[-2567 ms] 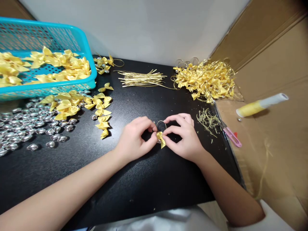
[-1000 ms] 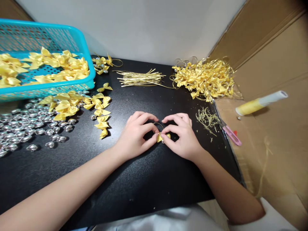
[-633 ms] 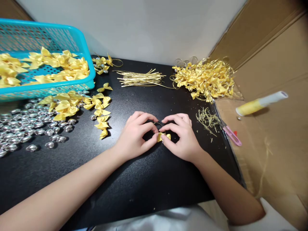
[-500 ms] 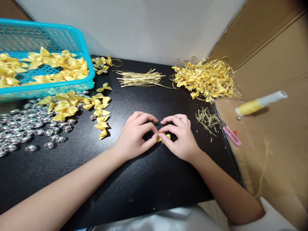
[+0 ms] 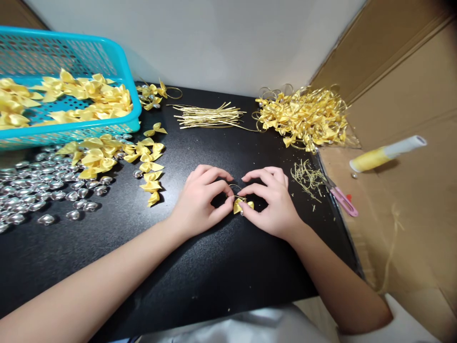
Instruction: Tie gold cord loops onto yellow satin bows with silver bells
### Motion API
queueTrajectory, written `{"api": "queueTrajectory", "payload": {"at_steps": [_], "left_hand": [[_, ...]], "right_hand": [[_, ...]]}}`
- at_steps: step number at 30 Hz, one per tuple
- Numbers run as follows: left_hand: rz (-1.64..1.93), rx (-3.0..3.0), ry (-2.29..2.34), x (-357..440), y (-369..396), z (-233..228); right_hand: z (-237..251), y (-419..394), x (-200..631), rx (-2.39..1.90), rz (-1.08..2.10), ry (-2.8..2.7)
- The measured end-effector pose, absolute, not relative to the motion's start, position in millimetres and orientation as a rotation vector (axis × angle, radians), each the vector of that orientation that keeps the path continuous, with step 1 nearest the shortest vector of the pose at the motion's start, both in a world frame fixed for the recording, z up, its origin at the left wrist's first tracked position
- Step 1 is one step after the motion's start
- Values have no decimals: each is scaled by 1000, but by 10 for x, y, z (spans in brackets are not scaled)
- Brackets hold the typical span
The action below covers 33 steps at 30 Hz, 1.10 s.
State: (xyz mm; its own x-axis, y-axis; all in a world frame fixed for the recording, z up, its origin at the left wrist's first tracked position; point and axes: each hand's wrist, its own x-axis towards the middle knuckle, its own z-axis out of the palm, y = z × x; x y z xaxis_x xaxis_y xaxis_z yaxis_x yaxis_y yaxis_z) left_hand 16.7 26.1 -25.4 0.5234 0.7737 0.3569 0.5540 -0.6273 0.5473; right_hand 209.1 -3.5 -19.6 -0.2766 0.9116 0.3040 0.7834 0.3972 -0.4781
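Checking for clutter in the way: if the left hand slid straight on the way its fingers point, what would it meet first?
The left hand points right, at the small yellow ribbon bow pinched between both hands; just beyond are the right hand's fingertips.

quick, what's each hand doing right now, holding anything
Left hand: closed, fingertips pinching the small yellow satin ribbon bow with its thin gold wire loop.
Right hand: closed, pinching the same bow from the other side.
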Motion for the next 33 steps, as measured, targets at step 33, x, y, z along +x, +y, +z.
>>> {"api": "queueTrajectory", "payload": {"at_steps": [33], "left_hand": [[887,2394,1170,178,265,-270]], "right_hand": [[-123,-40,2154,-1370,372,-2207]]}}
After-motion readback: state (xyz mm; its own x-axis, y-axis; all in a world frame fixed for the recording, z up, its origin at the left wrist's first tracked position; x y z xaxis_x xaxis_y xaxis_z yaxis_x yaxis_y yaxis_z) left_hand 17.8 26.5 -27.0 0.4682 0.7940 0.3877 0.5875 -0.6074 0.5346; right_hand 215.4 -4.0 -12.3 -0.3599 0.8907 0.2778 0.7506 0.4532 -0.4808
